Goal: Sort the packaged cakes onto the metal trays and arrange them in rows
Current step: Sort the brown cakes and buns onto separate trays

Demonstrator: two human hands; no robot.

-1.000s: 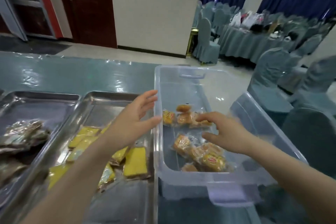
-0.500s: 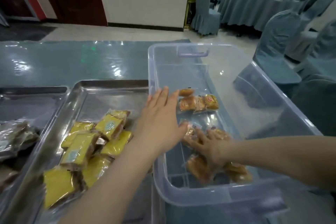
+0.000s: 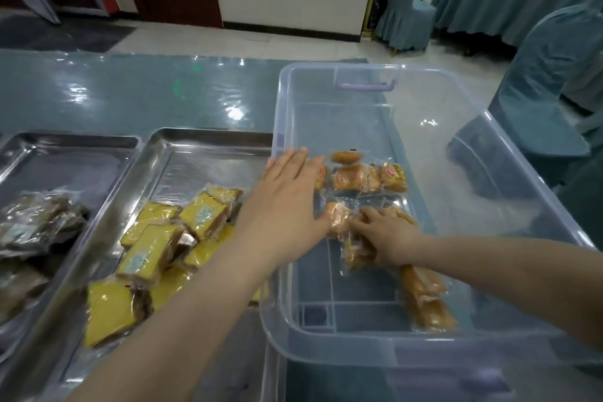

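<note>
Gripping a cake packet lying lengthwise, right hand inside bin.

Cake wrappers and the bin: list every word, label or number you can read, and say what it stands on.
No text reads clearly.
Orange cakes in the clear bin: red oval label, too blurred to read.
Yellow cakes on the metal tray: pale printed patch, illegible.
Dark cakes on the left tray: pale label, illegible.

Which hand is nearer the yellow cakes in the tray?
Left. The left hand hovers at the bin's near wall, right beside the yellow cakes; the right hand is inside the clear bin.
</note>
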